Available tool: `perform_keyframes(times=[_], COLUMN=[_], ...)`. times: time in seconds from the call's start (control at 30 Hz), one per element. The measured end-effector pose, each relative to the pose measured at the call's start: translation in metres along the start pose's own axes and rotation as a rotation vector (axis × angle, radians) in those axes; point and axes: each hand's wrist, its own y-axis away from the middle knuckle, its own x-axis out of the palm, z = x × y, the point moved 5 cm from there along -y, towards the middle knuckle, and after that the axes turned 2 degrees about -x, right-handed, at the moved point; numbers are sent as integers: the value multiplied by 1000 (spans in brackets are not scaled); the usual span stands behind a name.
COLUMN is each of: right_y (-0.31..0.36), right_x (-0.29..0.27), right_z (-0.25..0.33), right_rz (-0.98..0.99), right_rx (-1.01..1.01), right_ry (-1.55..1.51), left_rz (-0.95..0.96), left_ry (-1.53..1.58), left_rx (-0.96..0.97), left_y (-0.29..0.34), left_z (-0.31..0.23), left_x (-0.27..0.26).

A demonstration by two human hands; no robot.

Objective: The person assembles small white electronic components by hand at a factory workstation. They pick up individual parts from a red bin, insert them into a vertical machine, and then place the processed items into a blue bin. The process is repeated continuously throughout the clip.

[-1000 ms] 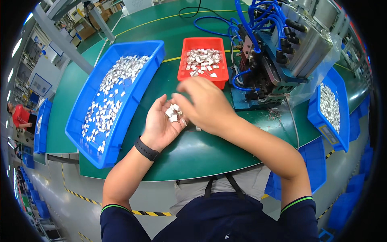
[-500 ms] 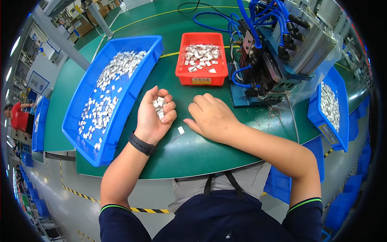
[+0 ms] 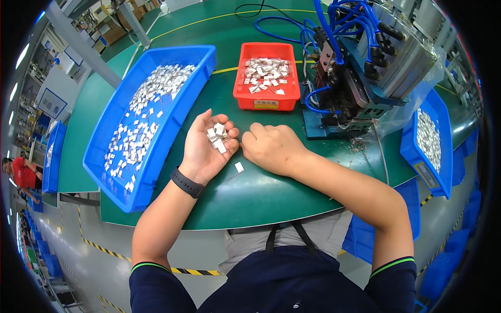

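Observation:
My left hand (image 3: 207,148) lies palm up on the green table (image 3: 271,193), cupping several small silvery metal pieces (image 3: 216,135). Right beside it, my right hand (image 3: 270,147) rests knuckles up with the fingers curled, the fingertips close to the left palm; whether they pinch a piece is hidden. One loose silvery piece (image 3: 239,167) lies on the table just below the two hands. A black band (image 3: 187,182) wraps my left wrist.
A large blue bin (image 3: 201,68) of the same pieces stands to the left, a red bin (image 3: 267,98) with more behind the hands. A machine with blue hoses (image 3: 360,68) sits at the back right, another blue bin (image 3: 429,141) right of it. A person in red (image 3: 21,172) stands far left.
My right hand has come off the left palm and dropped onto the table beside it. The left hand has stayed palm up with its pieces. A loose piece now lies on the table.

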Motion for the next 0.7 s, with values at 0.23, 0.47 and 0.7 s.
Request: perform_keyframes(times=[0.23,0.47,0.7], right_y=[-2,-60,-114], right_x=[5,-19,-8], right_z=[-4,-42,4], right_rz=[76,52,5], right_rx=[-26,406,330], right_ry=[19,-283,-391], left_rz=[22,9,46], left_ry=[13,-17,-46], left_rx=[3,7,-38], left_y=[0,1,11], left_z=[-1,-4,9], left_x=[-1,-5,17])
